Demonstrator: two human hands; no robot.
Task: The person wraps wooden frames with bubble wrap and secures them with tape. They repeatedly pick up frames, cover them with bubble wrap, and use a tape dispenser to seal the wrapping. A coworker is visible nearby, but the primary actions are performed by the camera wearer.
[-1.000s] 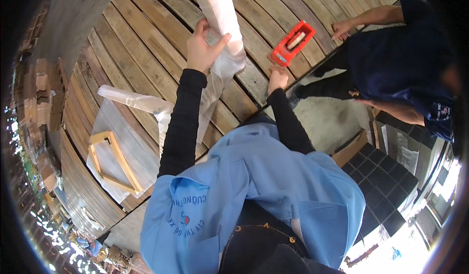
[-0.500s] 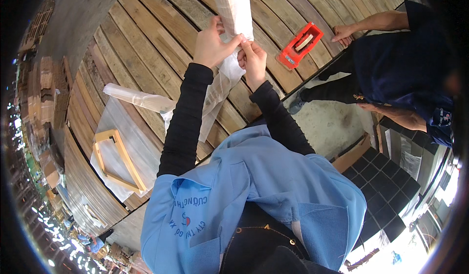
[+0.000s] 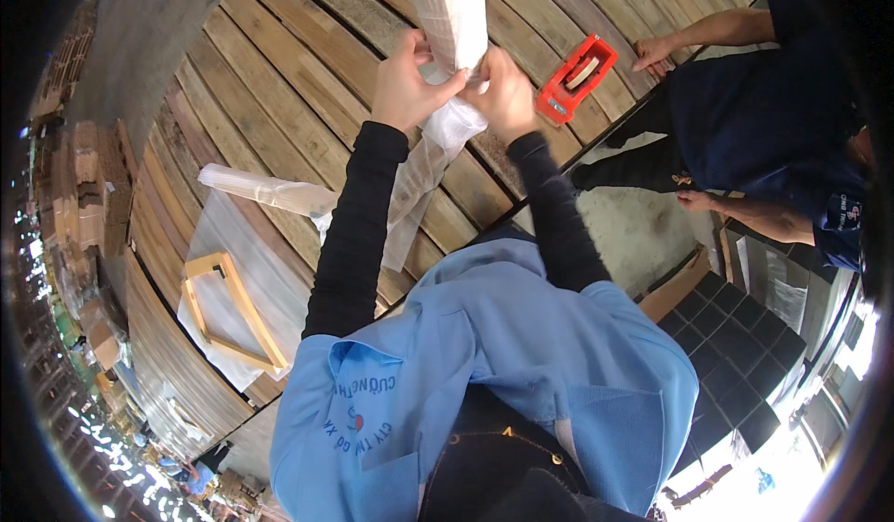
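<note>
Straight up at twelve o'clock lies the wrapped bundle [image 3: 453,19], a long shape in whitish, see-through wrapping, its near end pointing down between the person's two hands. The left hand [image 3: 410,84] grips that end from the eleven o'clock side: the fingers curl against the bundle's edge, and the thumb stretches across to the tip, spread well away from them. The right hand [image 3: 506,94] meets it from one o'clock, fingers bent inward beside the left thumb — they blur there, and I cannot tell whether they pinch the wrapping or only press on it. Below the hands, loose wrapping [image 3: 452,126] trails toward the seven o'clock side over the wooden slats [image 3: 289,84]. A red tape dispenser [image 3: 577,80] with a pale roll sits at one o'clock, just beside the right hand, and beyond it a co-worker in dark clothing [image 3: 768,122] fills two o'clock. Toward ten o'clock lies a second wrapped piece [image 3: 265,189]; at eight, a light wooden frame [image 3: 244,308] rests on a translucent sheet [image 3: 223,233].
</note>
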